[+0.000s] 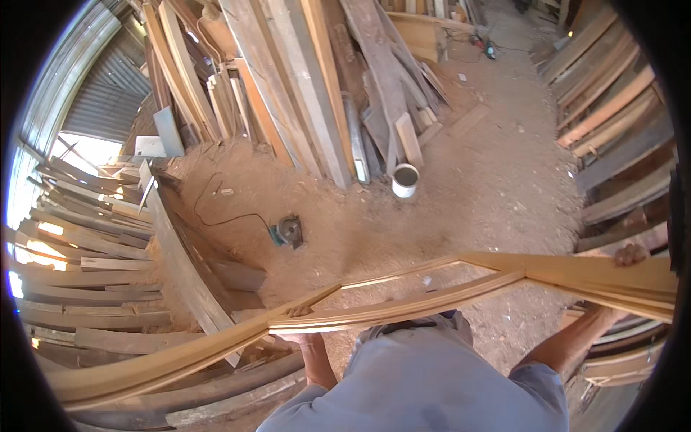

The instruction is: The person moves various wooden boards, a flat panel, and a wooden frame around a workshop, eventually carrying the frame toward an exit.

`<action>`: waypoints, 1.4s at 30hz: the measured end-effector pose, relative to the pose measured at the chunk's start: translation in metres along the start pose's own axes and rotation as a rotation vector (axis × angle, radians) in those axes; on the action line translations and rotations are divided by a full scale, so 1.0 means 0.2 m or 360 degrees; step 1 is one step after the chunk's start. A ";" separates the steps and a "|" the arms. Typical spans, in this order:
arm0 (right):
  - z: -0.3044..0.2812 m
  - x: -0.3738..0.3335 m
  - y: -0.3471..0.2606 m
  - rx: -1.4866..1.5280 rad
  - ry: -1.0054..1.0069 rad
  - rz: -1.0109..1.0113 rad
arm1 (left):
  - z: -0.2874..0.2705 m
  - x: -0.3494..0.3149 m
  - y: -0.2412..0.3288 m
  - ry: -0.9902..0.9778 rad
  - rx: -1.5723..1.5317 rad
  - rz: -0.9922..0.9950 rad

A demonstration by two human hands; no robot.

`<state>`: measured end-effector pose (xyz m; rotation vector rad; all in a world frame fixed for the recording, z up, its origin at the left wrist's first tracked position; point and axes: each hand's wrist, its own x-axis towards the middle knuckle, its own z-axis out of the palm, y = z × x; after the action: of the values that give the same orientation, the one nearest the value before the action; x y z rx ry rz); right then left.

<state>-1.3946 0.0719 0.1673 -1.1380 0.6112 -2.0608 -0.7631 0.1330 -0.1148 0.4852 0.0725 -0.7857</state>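
A long, pale wooden frame (pixel 397 311) stretches across the view in front of my body, from the lower left to the far right. Its middle has a narrow opening through which the ground shows. My left hand (pixel 299 311) grips the frame at the left end of that opening, with fingers curled over the wood and the palm below. Farther along, my right hand (pixel 631 255) is closed over the upper edge of the wide right part; its thumb side is hidden behind the wood. Both arms are spread wide.
A circular saw (pixel 290 231) with a cord lies on the dusty ground ahead. Beyond it stands a white bucket (pixel 404 181) beside tall leaning boards (pixel 288 86). Lumber is stacked at the left (pixel 108 297) and right (pixel 612 137). A long plank (pixel 188 263) slants at the left.
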 end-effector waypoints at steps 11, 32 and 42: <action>0.30 0.51 0.73 -0.0209 0.0189 -0.0121 | 0.51 0.90 -0.32 -0.0133 0.0063 0.0085; 1.23 0.61 1.89 0.0078 0.0321 0.0063 | 1.05 2.79 -0.20 -0.0260 0.0163 -0.0223; 1.56 0.87 2.28 -0.0240 0.0516 -0.0091 | 1.43 3.40 -0.36 -0.0389 0.0242 -0.0243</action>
<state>-1.0337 -0.3768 0.1082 -0.9162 0.9124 -2.3014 -0.3630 -0.4874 -0.0531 0.5279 -0.1801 -0.9997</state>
